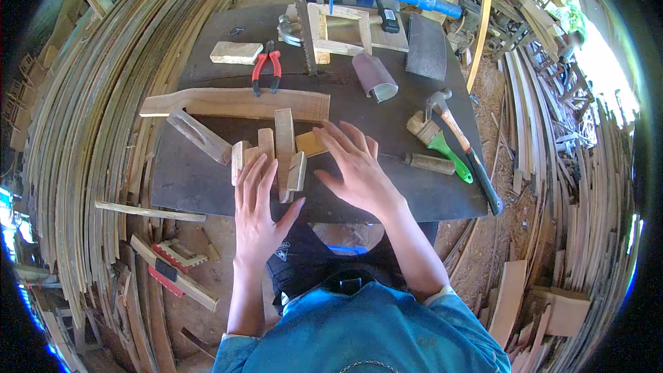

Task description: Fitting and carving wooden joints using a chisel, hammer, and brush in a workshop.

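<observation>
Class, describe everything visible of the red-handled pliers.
Red-handled metal pliers lie on the dark tabletop, handles parted, pointing down the picture. The head looks like dark metal; the sleeves, red with black ends, resemble plastic. A pale rectangular wooden block lies just left; handle ends seemingly meet a long brown wooden board. Nobody touches them.

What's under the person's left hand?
Small wooden blocks show beyond the fingers of the left hand. Whatever the hand itself covers can't be seen.
</observation>
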A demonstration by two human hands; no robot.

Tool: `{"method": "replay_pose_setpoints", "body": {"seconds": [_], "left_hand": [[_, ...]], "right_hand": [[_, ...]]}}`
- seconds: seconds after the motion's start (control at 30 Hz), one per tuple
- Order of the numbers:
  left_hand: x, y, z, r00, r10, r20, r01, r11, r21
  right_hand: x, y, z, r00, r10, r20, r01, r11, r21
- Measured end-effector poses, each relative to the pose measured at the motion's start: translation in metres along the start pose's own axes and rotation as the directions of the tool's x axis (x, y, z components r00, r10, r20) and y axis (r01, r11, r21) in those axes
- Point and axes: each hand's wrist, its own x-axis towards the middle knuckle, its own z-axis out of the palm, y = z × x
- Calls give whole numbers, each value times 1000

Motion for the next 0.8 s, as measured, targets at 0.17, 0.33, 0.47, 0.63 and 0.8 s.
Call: {"method": "replay_pose_setpoints", "body": {"seconds": [0.17, 0.33, 0.47, 0.63, 0.8], "left_hand": [[0, 3, -1, 999, -31, 14, 31, 999, 11], [0, 5, -2, 999, -33, 24, 32, 999, 35], [0, 6, -1, 999, -29, 39, 26, 997, 67], [0, 7, -1, 999, -28, 42, 25, 996, 85], [0, 7, -2, 998, -33, 49, 29, 995, 92]], "right_hand": [[1, 8, 0, 1000, -23, 19, 24, 999, -25], [0, 13, -5, 1000, -17, -23, 17, 1000, 2], [-5, 18, -8, 999, -18, -42, 19, 999, 35], [-9, 20, -9, 996, -51, -76, 59, 993, 99], [-8, 21, -11, 989, -20, -149, 40, 990, 135]]}}
